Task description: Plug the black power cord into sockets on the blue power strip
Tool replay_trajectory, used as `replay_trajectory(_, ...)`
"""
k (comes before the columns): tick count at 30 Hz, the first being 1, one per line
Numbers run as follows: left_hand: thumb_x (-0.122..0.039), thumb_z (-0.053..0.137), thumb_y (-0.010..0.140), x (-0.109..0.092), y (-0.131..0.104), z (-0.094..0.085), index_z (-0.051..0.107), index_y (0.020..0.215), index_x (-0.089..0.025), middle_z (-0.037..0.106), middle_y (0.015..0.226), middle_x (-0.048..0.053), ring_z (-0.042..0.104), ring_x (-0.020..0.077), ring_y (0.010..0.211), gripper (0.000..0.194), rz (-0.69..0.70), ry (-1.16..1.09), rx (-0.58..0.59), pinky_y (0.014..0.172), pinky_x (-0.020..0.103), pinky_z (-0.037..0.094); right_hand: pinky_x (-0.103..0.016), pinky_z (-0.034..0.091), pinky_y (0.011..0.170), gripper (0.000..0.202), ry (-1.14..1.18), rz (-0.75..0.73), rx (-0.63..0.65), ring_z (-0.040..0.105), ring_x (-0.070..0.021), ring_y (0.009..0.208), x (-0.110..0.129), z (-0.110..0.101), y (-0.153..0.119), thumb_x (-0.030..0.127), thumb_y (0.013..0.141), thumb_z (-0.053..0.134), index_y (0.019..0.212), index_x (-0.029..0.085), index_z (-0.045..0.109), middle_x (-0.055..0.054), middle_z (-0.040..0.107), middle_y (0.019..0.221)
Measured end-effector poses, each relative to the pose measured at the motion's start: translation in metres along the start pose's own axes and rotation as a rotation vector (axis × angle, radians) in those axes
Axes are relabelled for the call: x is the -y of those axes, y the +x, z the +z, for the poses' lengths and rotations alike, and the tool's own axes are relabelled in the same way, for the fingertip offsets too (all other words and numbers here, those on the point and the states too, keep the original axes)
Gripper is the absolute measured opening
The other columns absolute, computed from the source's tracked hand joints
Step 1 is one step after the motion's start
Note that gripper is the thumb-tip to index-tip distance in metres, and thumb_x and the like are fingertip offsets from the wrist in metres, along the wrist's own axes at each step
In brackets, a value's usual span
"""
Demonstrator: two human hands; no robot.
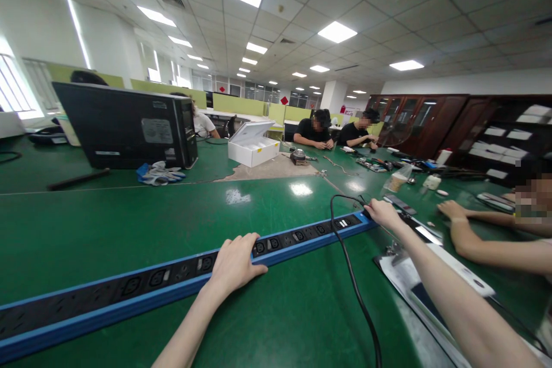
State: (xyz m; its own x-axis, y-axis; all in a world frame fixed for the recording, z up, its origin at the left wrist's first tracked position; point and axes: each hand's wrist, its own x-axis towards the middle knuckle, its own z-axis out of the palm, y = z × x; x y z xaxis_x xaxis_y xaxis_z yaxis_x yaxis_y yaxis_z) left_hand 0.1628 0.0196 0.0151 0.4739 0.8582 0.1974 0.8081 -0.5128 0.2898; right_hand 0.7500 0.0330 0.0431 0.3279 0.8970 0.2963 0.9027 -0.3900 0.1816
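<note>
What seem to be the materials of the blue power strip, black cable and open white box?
Power strip: blue edges have a soft sheen, perhaps coated metal or plastic; moulded sockets suggest dull plastic.
Cable: satin, probably rubber or plastic, since it bends smoothly.
Box: matt, likely cardboard, judging by its thin, flat lid.

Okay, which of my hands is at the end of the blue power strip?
Your right hand, at the right-hand end of the blue power strip near the looped black cable; your left hand lies across the strip farther along.
</note>
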Motion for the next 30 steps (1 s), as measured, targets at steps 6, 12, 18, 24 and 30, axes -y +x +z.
replay_trajectory(6, -0.064, 0.072, 0.069, 0.001, 0.001, 0.000, 0.056, 0.131, -0.028, 0.070, 0.121, 0.009, 0.062, 0.0313, 0.113, 0.074, 0.009, 0.009, -0.013, 0.095, 0.040, 0.041, -0.033, 0.043, 0.077, 0.046, 0.184, 0.187, -0.182, 0.069, -0.0302, 0.089, -0.012, 0.013, -0.033, 0.049, 0.106, 0.028, 0.112, 0.014, 0.057, -0.017, 0.072, 0.092)
replay_trajectory(12, -0.064, 0.071, 0.070, 0.003, 0.001, 0.003, 0.056, 0.131, -0.025, 0.070, 0.122, 0.008, 0.063, 0.0309, 0.109, 0.074, 0.041, 0.008, -0.041, 0.092, 0.040, 0.041, -0.031, 0.042, 0.076, 0.044, 0.254, 0.125, -0.112, 0.067, -0.0278, 0.090, -0.012, -0.006, -0.027, 0.056, 0.102, 0.037, 0.109, 0.020, 0.061, -0.013, 0.072, 0.096)
replay_trajectory(18, -0.064, 0.072, 0.069, 0.005, 0.000, 0.004, 0.056, 0.132, -0.026, 0.069, 0.120, 0.009, 0.062, 0.0304, 0.111, 0.075, 0.036, 0.001, -0.045, 0.094, 0.039, 0.040, -0.030, 0.044, 0.076, 0.038, 0.210, 0.142, -0.145, 0.065, -0.0251, 0.094, -0.032, -0.020, 0.005, 0.051, 0.097, 0.048, 0.103, 0.019, 0.069, -0.013, 0.071, 0.108)
replay_trajectory(24, -0.064, 0.072, 0.069, 0.004, 0.000, 0.003, 0.057, 0.129, -0.028, 0.069, 0.119, 0.008, 0.062, 0.0302, 0.110, 0.072, 0.021, -0.007, -0.037, 0.093, 0.039, 0.040, -0.027, 0.045, 0.070, 0.029, 0.175, 0.117, 0.074, 0.069, -0.0242, 0.081, -0.037, -0.023, 0.019, 0.039, 0.094, 0.055, 0.092, 0.017, 0.074, -0.010, 0.074, 0.077)
replay_trajectory(30, -0.063, 0.072, 0.069, 0.004, 0.000, 0.002, 0.056, 0.130, -0.026, 0.069, 0.118, 0.008, 0.061, 0.0302, 0.111, 0.073, 0.023, -0.002, -0.034, 0.093, 0.039, 0.039, -0.025, 0.046, 0.068, 0.021, 0.129, 0.093, 0.132, 0.070, -0.0223, 0.077, -0.037, -0.027, 0.022, 0.034, 0.087, 0.063, 0.086, 0.017, 0.075, -0.008, 0.074, 0.078)
